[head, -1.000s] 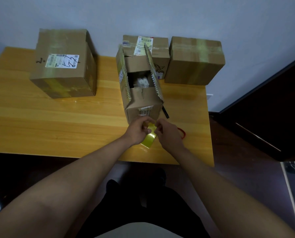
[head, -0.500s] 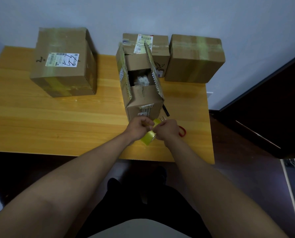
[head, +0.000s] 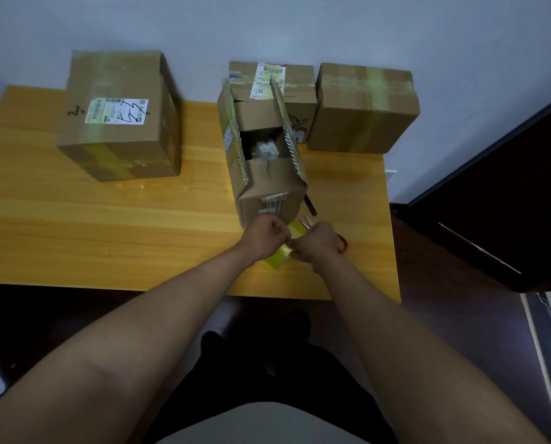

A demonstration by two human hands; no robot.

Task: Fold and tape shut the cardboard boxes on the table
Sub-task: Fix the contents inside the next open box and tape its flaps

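Observation:
An open cardboard box [head: 269, 184] stands in the middle of the wooden table [head: 107, 219], its long flaps upright and white contents showing inside. Just in front of it my left hand [head: 263, 237] and my right hand [head: 316, 241] both grip a roll of yellowish clear tape [head: 279, 256], fingers curled around it above the table's front part. A short stretch of tape [head: 296, 229] shows between the two hands.
A taped box with a white label [head: 120, 116] sits at the back left. Two more taped boxes [head: 295, 91] [head: 362, 107] stand against the wall. Red-handled scissors [head: 341, 243] and a black pen [head: 310, 205] lie right of the open box. The table's right edge [head: 392, 251] is near.
Both hands have drawn slightly closer to the open box and tightened around the tape roll, which has tilted a little. The boxes have not moved.

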